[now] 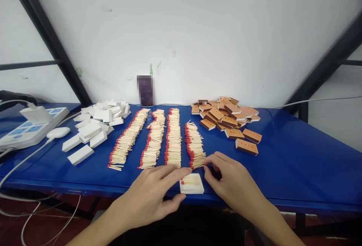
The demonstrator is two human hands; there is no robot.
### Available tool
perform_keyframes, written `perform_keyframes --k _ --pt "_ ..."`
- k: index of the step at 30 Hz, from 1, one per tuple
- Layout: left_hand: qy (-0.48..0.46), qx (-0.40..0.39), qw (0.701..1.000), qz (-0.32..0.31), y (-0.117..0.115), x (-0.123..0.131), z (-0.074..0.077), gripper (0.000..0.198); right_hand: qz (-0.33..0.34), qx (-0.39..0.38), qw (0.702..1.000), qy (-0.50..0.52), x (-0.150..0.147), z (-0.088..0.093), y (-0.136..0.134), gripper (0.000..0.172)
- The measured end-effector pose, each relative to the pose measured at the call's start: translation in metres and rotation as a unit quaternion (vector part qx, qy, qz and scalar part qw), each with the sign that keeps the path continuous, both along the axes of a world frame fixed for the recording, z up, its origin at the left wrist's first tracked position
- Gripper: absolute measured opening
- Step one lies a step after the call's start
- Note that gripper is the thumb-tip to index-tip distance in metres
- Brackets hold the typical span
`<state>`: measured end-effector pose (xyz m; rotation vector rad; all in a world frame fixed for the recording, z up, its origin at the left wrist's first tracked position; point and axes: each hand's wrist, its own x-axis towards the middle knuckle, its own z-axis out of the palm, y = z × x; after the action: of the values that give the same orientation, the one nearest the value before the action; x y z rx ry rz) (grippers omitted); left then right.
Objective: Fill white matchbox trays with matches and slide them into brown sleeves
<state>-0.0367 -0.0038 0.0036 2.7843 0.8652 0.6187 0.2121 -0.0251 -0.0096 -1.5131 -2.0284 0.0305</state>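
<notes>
A small white matchbox tray (191, 190) lies near the table's front edge with several red-tipped matches (190, 179) inside. My left hand (155, 185) closes about its left side, the index finger along the far edge and the thumb at the near left corner. The index fingertip also reaches the red heads at the near end of the rightmost match row (195, 144). At the tail ends of those same matches, my right hand (229, 174) has thumb and index finger pinched together. The other fingers of my right hand are curled.
Three more match rows (173, 136) run away from me to the left. White trays (90, 129) are heaped at the left, brown matchbox sleeves (223, 114) at the right. A power strip (36, 129) with cables and a white charger puck (58, 132) sits far left. A pixelated dark rectangle (146, 90) stands by the wall.
</notes>
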Motion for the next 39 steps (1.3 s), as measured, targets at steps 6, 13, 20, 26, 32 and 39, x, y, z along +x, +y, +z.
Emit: perform_keyframes --k 6,13,20,26,32,39 --pt "-0.006 0.011 1.0 -0.005 0.0 0.0 -0.001 0.049 0.008 -0.03 1.0 -0.004 0.0 0.002 -0.001 0.015" --pt "-0.001 0.01 1.0 0.0 -0.001 0.001 -0.001 0.05 0.04 -0.078 0.996 -0.013 0.002 0.011 -0.004 0.018" --pt "0.0 -0.011 1.0 -0.001 -0.001 0.001 0.0 0.051 0.083 -0.098 0.991 0.028 0.006 0.014 -0.007 0.018" --pt "0.002 -0.02 1.0 -0.004 -0.001 0.001 0.001 0.051 0.153 -0.119 0.98 0.049 0.003 0.019 -0.009 0.015" --pt "0.008 -0.007 1.0 -0.009 0.0 0.001 -0.001 0.051 0.163 -0.121 0.979 0.031 -0.004 0.02 -0.01 0.013" --pt "0.003 -0.003 1.0 -0.016 0.001 0.001 -0.003 0.045 0.155 -0.12 0.976 0.094 -0.003 0.02 -0.008 0.018"
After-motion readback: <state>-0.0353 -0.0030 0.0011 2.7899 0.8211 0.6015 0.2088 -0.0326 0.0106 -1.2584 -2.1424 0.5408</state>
